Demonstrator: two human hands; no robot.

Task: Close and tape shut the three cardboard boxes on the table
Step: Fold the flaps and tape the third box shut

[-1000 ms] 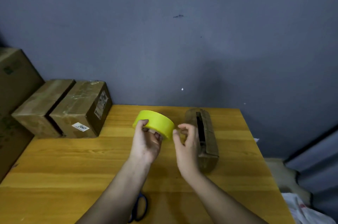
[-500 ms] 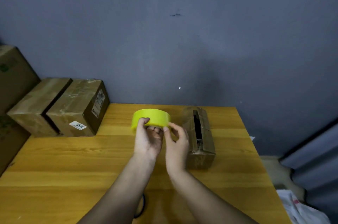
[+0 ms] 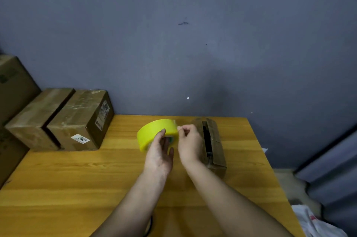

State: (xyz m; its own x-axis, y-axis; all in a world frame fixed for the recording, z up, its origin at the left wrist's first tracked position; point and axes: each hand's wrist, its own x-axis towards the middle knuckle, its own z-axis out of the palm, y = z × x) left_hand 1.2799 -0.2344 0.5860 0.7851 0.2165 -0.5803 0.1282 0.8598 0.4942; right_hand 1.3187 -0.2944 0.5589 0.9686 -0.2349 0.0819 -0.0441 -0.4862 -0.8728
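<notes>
Yellow tape, wound as a broad round roll [image 3: 154, 132], is held above the middle of the wooden table [image 3: 77, 178], tilted so that its open core faces down and toward the person and its round axis leans back toward the wall. The roll is gripped by the left hand [image 3: 159, 156], whose fingers reach up into the core while the thumb lies against the outer band. The right hand [image 3: 188, 143] is set just beside the roll's right edge, its thumb and forefinger pressed together in a pinch at the band; whether a tape end is caught between them cannot be told.

Immediately right of the hands, a narrow brown cardboard box [image 3: 214, 145] lies on the table with its long axis running away from the person toward the wall, a dark gap open along its top between the flaps.

At the table's far left, two larger brown cardboard boxes [image 3: 77, 118] stand side by side, touching, their tops glossy with clear tape. A dark looped handle [image 3: 149, 226] shows under the left forearm at the near edge.
</notes>
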